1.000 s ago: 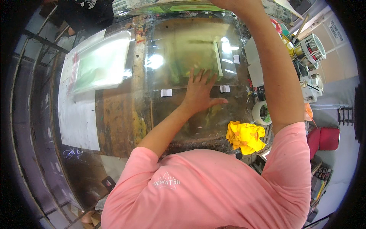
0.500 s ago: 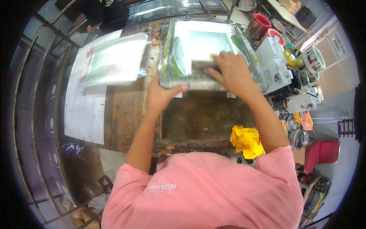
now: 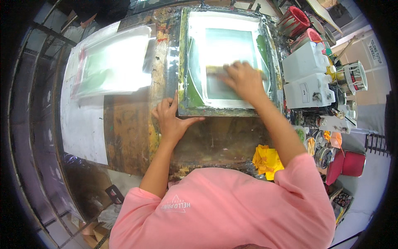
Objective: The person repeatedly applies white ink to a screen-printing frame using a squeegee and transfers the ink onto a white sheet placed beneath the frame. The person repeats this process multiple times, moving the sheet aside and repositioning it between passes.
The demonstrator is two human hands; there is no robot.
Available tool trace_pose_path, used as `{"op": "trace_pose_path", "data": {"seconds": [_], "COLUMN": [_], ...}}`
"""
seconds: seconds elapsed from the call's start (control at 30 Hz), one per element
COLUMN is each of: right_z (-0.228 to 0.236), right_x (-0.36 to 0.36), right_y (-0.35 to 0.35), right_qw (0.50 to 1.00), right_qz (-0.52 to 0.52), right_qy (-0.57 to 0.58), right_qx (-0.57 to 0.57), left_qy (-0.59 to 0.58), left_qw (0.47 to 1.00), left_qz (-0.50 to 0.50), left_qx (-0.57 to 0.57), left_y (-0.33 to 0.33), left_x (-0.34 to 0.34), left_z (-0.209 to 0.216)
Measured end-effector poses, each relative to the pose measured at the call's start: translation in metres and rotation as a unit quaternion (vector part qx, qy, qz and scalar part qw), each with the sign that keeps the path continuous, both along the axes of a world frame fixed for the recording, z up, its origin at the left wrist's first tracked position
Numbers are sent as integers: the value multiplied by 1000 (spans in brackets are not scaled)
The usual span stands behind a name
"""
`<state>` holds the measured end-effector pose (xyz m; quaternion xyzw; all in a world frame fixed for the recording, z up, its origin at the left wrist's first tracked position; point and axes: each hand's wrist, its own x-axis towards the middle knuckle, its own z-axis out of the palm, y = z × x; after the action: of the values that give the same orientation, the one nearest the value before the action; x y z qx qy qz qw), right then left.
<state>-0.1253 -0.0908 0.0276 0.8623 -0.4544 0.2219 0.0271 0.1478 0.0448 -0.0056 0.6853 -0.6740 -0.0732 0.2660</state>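
Note:
A screen printing frame [image 3: 230,111] with green-edged mesh lies on the worktable in front of me. My right hand [image 3: 245,81] grips a squeegee [image 3: 213,70], blurred by motion, pressed across the pale middle of the mesh. Part of the squeegee is hidden under my fingers. My left hand [image 3: 169,120] is braced round the near left corner of the frame, its thumb along the front edge and its index finger along the left side. To the left, a clear plastic-like sheet or stack [image 3: 112,62], hazy with glare, rests on white paper [image 3: 83,128].
Close by my right forearm lies a crumpled yellow cloth [image 3: 267,161]. White jugs [image 3: 304,62], a red-stained bucket [image 3: 293,20] and a paint can [image 3: 352,76] crowd the right side. A red chair [image 3: 352,164] stands farther right. Metal racks [image 3: 31,120] line the left.
The squeegee now sits farther from the frame's front edge than before. My left index finger has stretched along the frame's side. The whole view has shifted, with the frame lower in it.

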Motion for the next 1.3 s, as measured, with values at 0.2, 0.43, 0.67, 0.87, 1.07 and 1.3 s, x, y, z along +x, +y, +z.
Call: {"op": "trace_pose_path", "data": {"seconds": [0.2, 0.43, 0.67, 0.87, 1.07, 1.3], "right_z": [27, 19, 10, 48, 108, 189], "right_x": [2, 4, 3, 6, 6, 20], "right_y": [-156, -200, -80, 66, 87, 34], "right_qw": [989, 997, 996, 989, 999, 973], "right_qz": [-16, -28, -41, -34, -17, -55], "right_qy": [96, 63, 72, 102, 45, 3], "right_qx": [108, 20, 23, 101, -3, -226], "left_qy": [10, 72, 64, 75, 287, 404], "left_qw": [999, 995, 998, 996, 957, 882], "left_qz": [-14, -33, -15, -26, -8, -95], "left_qx": [-28, -52, -18, -37, -44, -224], "left_y": [-1, -1, 2, 2, -7, -45], "left_x": [1, 0, 0, 1, -16, -30], "left_z": [6, 3, 3, 0, 37, 107]}}
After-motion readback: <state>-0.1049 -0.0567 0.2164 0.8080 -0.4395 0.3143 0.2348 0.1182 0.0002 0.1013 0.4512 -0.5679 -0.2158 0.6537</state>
